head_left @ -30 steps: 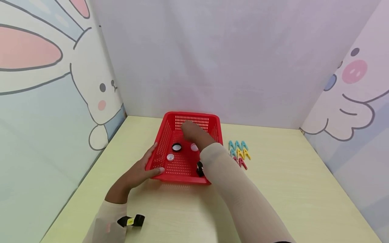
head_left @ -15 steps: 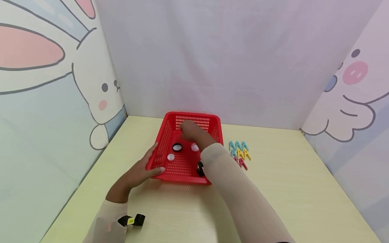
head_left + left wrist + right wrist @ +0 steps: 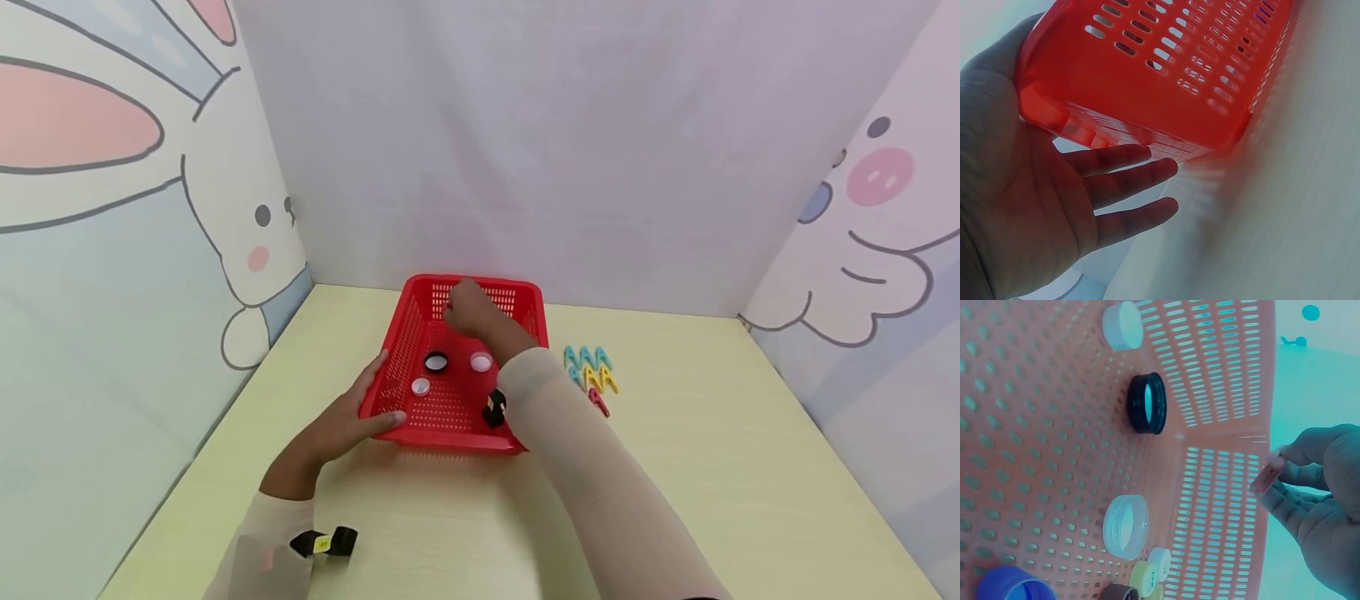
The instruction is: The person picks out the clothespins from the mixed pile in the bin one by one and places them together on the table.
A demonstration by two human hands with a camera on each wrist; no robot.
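A red plastic basket (image 3: 457, 446) stands on the table with several bottle caps in it. My left hand (image 3: 337, 429) rests at its near left corner, thumb over the front rim. The fingers (image 3: 1129, 181) lie straight along the outside. Over the far part of the basket, my right hand (image 3: 472, 310) pinches a small red clothespin (image 3: 1267, 477) between thumb and fingertips, at rim height in the right wrist view; part of it is hidden by the fingers. Below it lie a black ring cap (image 3: 1147, 403), a clear cap (image 3: 1125, 526) and a white cap (image 3: 1122, 326).
Right of the basket, several clothespins lie in rows by colour: blue ones (image 3: 587, 358), yellow ones (image 3: 608, 381) and a red one (image 3: 597, 402). A blue cap (image 3: 1013, 586) and a yellow cap (image 3: 1143, 578) also lie in the basket. Walls stand behind and at both sides.
My right hand has risen a little from inside the basket towards its far rim, uncovering more of the clear cap. My left hand has stayed at the corner.
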